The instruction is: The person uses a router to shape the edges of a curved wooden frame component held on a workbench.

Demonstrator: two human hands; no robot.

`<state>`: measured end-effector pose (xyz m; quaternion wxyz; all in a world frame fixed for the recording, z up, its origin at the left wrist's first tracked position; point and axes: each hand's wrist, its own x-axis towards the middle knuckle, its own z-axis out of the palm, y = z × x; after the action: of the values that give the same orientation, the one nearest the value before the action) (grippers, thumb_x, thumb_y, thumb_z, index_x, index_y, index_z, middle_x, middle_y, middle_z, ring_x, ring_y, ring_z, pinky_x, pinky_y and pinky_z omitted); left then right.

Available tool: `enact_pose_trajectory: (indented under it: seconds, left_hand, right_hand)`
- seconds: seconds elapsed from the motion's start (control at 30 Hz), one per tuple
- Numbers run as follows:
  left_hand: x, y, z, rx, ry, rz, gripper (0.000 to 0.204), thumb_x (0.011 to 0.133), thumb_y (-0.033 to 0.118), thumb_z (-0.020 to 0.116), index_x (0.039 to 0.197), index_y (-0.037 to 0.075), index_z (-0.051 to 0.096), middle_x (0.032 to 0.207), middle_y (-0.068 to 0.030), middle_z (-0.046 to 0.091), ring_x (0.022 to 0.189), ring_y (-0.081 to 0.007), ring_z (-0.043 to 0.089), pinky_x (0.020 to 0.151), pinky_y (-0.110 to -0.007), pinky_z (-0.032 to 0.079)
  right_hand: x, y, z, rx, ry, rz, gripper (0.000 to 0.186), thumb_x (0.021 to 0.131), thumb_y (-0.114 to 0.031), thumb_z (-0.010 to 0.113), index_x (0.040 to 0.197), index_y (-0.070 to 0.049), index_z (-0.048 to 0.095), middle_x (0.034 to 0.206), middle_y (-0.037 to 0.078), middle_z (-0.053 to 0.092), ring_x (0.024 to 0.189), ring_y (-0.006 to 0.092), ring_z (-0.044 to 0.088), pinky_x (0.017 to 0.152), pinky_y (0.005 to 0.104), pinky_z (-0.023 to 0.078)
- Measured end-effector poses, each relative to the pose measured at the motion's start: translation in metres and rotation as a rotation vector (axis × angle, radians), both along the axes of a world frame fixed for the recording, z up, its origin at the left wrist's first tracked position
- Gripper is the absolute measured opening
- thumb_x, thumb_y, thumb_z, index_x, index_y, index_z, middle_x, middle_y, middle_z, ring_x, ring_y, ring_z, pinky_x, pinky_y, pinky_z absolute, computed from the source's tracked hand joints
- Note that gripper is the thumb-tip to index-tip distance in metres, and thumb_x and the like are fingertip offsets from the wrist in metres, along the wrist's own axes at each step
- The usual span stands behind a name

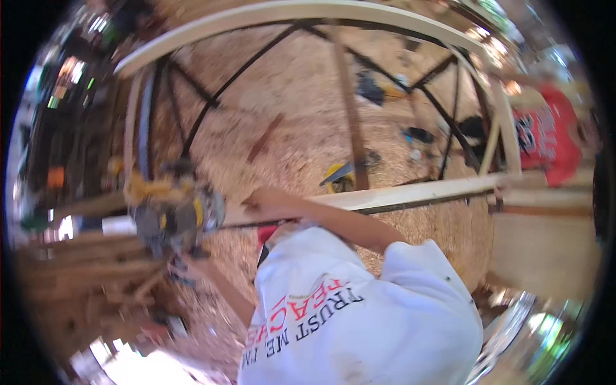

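A pale wooden beam (385, 196) runs across in front of me, along the near side of a large frame. My right hand (273, 203) lies over the beam toward its left part, fingers bent around it. Just left of that hand, a yellow-and-black power tool (170, 215) with rounded housings sits at the beam's left end. Reaching down to the left is my left hand (192, 264), close below the tool. Motion blur smears its fingers, so whether it grips anything is unclear.
The frame has dark diagonal bars (240, 70) and a pale far rail (308, 9). Wood shavings cover the floor (269, 141), with a yellow-edged tool (340, 178) and a loose strip (265, 137) lying there. At right stands a person in a red shirt (545, 135).
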<state>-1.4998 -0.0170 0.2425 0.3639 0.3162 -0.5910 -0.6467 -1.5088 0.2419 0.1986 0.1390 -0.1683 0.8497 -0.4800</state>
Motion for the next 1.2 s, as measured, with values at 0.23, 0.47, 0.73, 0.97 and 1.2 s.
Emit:
enact_pose_trajectory:
  seconds: [0.23,0.47,0.73,0.97,1.2]
  left_hand:
    - [0.003,-0.034,-0.030,-0.103,0.109,-0.091,0.034,0.090,0.018,0.070,0.116,0.004,0.053,0.111,-0.0125,0.058,0.097,-0.0227,0.056,0.082,-0.037,0.051]
    - [0.002,-0.027,-0.007,-0.128,0.124,-0.146,0.022,0.090,0.014,0.069,0.104,0.006,0.053,0.087,-0.0028,0.055,0.077,-0.0135,0.051,0.071,-0.031,0.044]
    - [0.007,-0.025,-0.017,-0.041,0.084,-0.077,0.022,0.089,0.016,0.068,0.101,0.006,0.053,0.085,-0.0023,0.052,0.079,-0.0119,0.052,0.071,-0.029,0.044]
    - [-0.002,-0.027,-0.025,-0.106,0.104,-0.125,0.017,0.087,0.006,0.063,0.099,0.005,0.052,0.086,-0.0024,0.051,0.076,-0.0111,0.051,0.069,-0.028,0.042]
    - [0.000,-0.026,-0.012,-0.199,0.061,-0.105,0.017,0.087,0.006,0.065,0.097,0.005,0.052,0.080,-0.0004,0.050,0.072,-0.0098,0.048,0.066,-0.027,0.041]
  right_hand:
    - [-0.003,0.015,0.013,0.019,0.122,0.086,0.037,0.091,-0.020,0.059,0.125,-0.009,0.069,0.116,0.017,0.070,0.104,0.0355,0.065,0.091,0.0433,0.052]
    - [-0.012,0.004,0.021,0.062,0.201,0.149,0.042,0.090,-0.023,0.066,0.130,-0.009,0.065,0.124,0.015,0.066,0.106,0.0367,0.062,0.095,0.0433,0.051]
    - [-0.013,-0.021,0.028,0.232,0.066,0.289,0.082,0.087,-0.041,0.072,0.155,-0.012,0.035,0.134,0.028,0.055,0.113,0.0459,0.060,0.095,0.0501,0.051]
    - [-0.019,-0.018,0.028,0.249,0.105,0.326,0.091,0.084,-0.039,0.075,0.157,-0.012,0.029,0.133,0.026,0.055,0.116,0.0459,0.058,0.096,0.0503,0.050]
    - [-0.016,-0.018,0.019,0.194,0.072,0.308,0.091,0.082,-0.035,0.078,0.156,-0.013,0.032,0.129,0.025,0.059,0.116,0.0443,0.058,0.099,0.0484,0.049]
